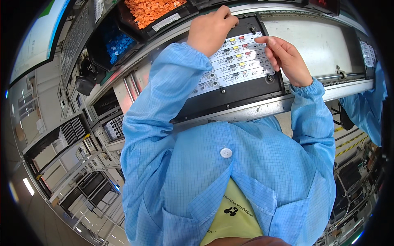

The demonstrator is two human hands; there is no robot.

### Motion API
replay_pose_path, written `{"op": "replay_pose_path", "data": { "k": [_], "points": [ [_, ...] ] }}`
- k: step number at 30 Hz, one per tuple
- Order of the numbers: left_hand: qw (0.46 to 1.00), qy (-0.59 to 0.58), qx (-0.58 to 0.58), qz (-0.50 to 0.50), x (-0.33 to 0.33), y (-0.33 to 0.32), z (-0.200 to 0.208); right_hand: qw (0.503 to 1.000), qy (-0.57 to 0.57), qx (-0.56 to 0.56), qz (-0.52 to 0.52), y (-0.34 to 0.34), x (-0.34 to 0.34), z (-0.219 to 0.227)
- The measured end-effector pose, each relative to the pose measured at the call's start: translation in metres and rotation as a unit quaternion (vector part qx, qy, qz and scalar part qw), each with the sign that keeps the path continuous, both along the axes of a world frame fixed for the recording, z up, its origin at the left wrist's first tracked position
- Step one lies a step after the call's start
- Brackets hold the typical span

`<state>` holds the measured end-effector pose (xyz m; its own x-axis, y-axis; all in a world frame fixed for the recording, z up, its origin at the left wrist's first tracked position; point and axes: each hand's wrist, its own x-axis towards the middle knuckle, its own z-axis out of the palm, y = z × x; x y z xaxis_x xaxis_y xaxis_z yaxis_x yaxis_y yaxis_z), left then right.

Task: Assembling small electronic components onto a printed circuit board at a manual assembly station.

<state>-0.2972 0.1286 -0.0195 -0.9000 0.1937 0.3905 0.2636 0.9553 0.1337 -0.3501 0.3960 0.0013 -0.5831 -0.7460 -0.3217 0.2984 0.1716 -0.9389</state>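
Note:
My left hand [212, 30] is closed, fingers bent together, above the far edge of a black fixture plate [242, 96]. Whatever its fingertips may hold is hidden. My right hand [289, 59] hovers at the right end of the white circuit board strips [221, 73], its bent fingers apart and nothing visible in them. These strips lie side by side on the plate and carry small black parts. Several also bear yellow components [236, 48] and red components [241, 38]. My left forearm covers the left part of the strips.
Beyond the plate stand a bin of orange pieces [154, 10] and a bin of blue pieces [119, 44]. A metal rail [246, 110] runs along the near side. At right, another person's blue sleeve [365, 108] shows by another board. A monitor [37, 30] is at upper left.

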Motion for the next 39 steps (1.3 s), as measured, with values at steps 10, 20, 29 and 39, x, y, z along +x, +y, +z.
{"op": "replay_pose_path", "data": {
  "k": [10, 20, 29, 39],
  "points": [
    [0.964, -0.101, 0.242, 0.045, 0.038, 0.019, 0.029, 0.996, 0.053, -0.047, -0.049, -0.004, 0.011, 0.0],
    [0.866, -0.193, 0.46, 0.043, 0.093, 0.028, 0.028, 0.965, 0.26, -0.005, -0.038, -0.003, 0.022, -0.009],
    [0.857, -0.238, 0.451, 0.074, 0.104, 0.035, 0.028, 0.849, 0.523, 0.076, -0.005, -0.002, 0.028, -0.014],
    [0.855, -0.256, 0.446, 0.073, 0.106, 0.035, 0.023, 0.81, 0.581, 0.082, 0.007, -0.003, 0.028, -0.015]
  ]
}}
